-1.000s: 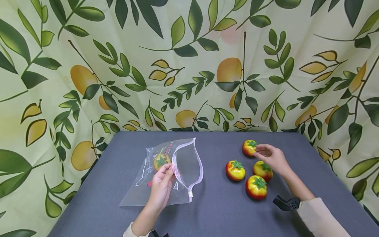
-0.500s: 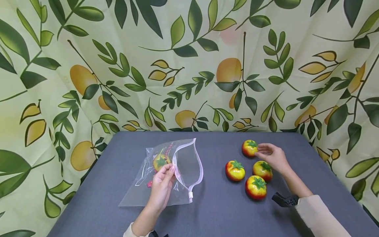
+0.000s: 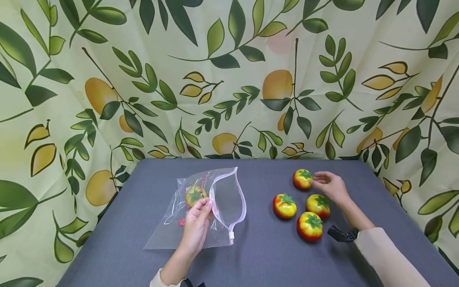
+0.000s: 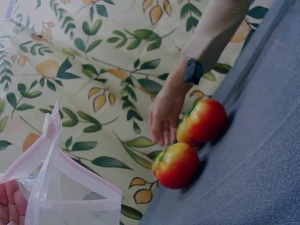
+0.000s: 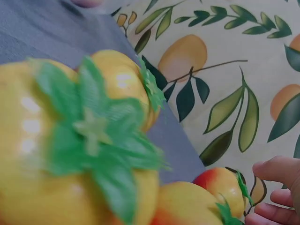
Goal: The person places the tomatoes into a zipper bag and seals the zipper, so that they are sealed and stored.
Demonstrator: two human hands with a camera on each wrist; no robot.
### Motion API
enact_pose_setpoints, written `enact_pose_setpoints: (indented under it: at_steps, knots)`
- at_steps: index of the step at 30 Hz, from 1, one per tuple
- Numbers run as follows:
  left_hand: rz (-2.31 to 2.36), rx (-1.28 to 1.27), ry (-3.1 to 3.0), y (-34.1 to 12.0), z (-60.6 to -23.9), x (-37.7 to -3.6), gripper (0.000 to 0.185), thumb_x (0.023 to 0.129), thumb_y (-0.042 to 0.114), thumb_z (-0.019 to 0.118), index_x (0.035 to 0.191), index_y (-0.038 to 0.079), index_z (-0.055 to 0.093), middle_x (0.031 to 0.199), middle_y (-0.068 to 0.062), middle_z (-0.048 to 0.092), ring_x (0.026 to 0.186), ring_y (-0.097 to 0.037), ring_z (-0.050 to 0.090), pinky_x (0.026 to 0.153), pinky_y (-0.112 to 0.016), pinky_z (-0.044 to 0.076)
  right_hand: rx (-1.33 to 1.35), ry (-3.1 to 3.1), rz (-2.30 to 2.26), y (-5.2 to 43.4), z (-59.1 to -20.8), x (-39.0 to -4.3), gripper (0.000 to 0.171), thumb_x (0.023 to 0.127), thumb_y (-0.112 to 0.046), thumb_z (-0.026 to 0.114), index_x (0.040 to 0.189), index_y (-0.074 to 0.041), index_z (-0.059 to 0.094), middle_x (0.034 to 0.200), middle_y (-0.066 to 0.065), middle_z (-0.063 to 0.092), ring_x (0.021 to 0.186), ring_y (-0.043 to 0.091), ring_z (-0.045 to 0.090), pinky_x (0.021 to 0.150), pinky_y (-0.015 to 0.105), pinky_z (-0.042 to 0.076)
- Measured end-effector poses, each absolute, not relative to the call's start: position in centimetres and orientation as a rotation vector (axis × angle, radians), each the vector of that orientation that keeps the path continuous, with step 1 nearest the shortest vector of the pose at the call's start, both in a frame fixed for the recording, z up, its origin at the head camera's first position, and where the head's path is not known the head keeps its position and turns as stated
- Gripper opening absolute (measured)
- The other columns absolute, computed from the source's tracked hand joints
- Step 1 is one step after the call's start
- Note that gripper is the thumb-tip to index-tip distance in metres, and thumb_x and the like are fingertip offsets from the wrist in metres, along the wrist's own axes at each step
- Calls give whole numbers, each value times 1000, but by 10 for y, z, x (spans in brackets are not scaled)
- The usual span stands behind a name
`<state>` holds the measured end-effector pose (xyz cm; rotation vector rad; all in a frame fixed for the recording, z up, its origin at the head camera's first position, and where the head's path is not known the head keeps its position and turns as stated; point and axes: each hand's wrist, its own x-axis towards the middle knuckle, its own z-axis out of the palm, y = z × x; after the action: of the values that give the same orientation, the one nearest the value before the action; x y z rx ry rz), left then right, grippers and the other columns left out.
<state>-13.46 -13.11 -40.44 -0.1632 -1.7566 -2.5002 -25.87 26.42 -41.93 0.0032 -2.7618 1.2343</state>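
Note:
In the head view my left hand (image 3: 196, 221) pinches the near side of a clear zip bag's (image 3: 186, 239) mouth between thumb and fingers. The bag's mouth gapes to the right, with a white slider (image 3: 231, 236) at its lower corner. Inside the bag is one red-and-yellow toy fruit (image 3: 195, 195) with a green leafy top. My right hand (image 3: 331, 187) hovers with relaxed fingers, fingertips right beside the farthest loose fruit (image 3: 302, 179); its palm holds nothing. In the right wrist view the thumb and fingers (image 5: 276, 171) stand apart from the fruits.
Three more such fruits lie close together: a left one (image 3: 285, 206), a front one (image 3: 310, 227) and one by the right wrist (image 3: 318, 206). They rest on a grey-blue tabletop (image 3: 265, 259). A leaf-print cloth (image 3: 229, 99) hangs behind the table.
My right hand has risen slightly and drawn a little away from the farthest fruit. The left hand, bag and fruits stay where they were.

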Motion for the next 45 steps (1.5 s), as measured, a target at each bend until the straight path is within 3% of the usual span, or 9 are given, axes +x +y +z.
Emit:
enact_pose_setpoints:
  at_steps: [4,6,8,12,16,32,45]
  knots:
    - [-2498,-165,-1761,-131,-405,-134,9,100,10,47,99,15,55,88,13,56,84,3,55,84,-12,49,-8,-2798,1205,265,-417,-265,57,89,-32,68,125,10,53,120,32,62,92,20,67,68,11,47]
    - [-2497,-166,-1763,-131,-405,-134,9,100,10,47,99,15,54,88,13,56,84,2,55,84,-12,49,-8,-2814,1212,266,-415,-268,59,89,-33,67,126,10,51,121,32,60,104,35,64,71,16,50]
    - [-2497,-168,-1762,-132,-405,-134,9,100,10,47,99,15,55,88,13,56,84,2,55,84,-12,49,-7,-2833,1214,266,-414,-272,62,90,-35,66,127,11,50,123,33,59,109,41,60,76,24,54]
    - [-2497,-174,-1762,-131,-405,-134,9,100,10,47,99,15,55,88,13,56,84,2,55,83,-13,49,3,-2880,1201,267,-412,-278,66,90,-37,66,130,11,48,126,34,57,113,43,58,89,42,54]
    - [-2500,-183,-1758,-131,-405,-134,10,100,10,46,99,15,55,88,13,57,84,2,55,83,-13,50,13,-2940,1165,264,-410,-283,71,89,-39,66,133,12,44,131,35,52,118,45,53,96,51,49]
    - [-2511,-195,-1739,-130,-407,-134,13,100,9,45,98,17,56,88,14,58,84,3,56,84,-13,50,140,-3136,1356,278,-423,-305,92,87,-40,67,147,11,19,150,36,26,137,51,31,112,61,32]
    - [-2503,-191,-1745,-130,-407,-134,10,100,10,47,99,15,55,88,13,58,84,3,56,84,-13,50,109,-3130,1442,282,-433,-308,93,87,-39,68,148,11,17,150,37,25,137,50,30,112,60,33]
